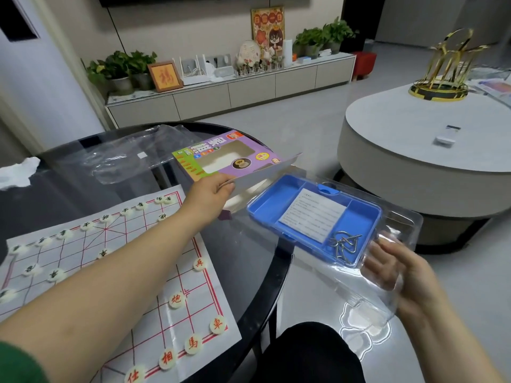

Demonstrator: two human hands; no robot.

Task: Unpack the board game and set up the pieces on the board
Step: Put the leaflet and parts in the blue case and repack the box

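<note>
Blue plastic tray (276,203) tilts in the clear blister shell (402,221) gripped by right fingers (385,243), risking spilled metal wire rings (344,241); left fingers (225,186) pinch the purple cardboard box (221,150).

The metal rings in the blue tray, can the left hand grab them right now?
Probably not yet. The left hand is busy gripping the game box flap. The metal rings lie in the blue tray, inside a clear plastic shell the right hand holds, and that shell may cover them.
</note>
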